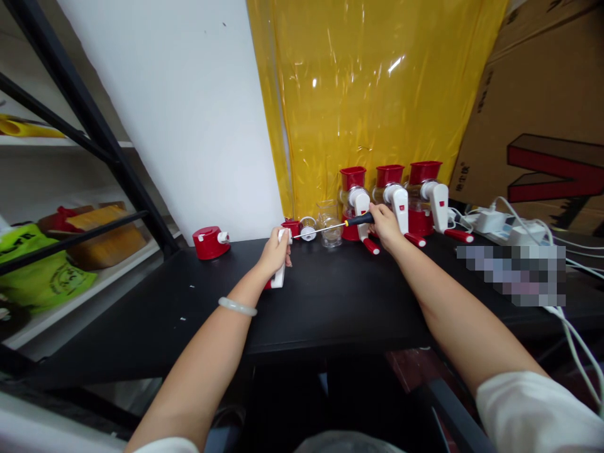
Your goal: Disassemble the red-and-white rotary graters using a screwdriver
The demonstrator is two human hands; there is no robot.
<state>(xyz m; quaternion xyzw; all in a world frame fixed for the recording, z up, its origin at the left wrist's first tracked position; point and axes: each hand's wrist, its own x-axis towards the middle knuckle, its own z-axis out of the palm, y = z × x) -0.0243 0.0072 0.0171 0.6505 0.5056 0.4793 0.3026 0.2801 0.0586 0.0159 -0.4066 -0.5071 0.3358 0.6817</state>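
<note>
My left hand [275, 253] is closed around a white crank handle [280, 275] with a red grip, held above the black table. In my right hand [384, 225] is a screwdriver [360, 219] with a black and yellow handle. Its long shaft points left, and the tip reaches the top end of the crank handle; whether it sits in a screw I cannot tell. Behind the shaft stand a clear plastic housing [331, 234] and a small red part [292, 226] beside a white round piece [308, 230]. A red base [211, 243] with a white knob rests to the left.
Three red and white rotary graters [353, 180] line the back right. White chargers and cables [491, 220] lie at the right, near a large cardboard box [533, 113]. A yellow plastic curtain [377, 82] hangs behind. Shelving with a black frame [78, 129] stands at the left.
</note>
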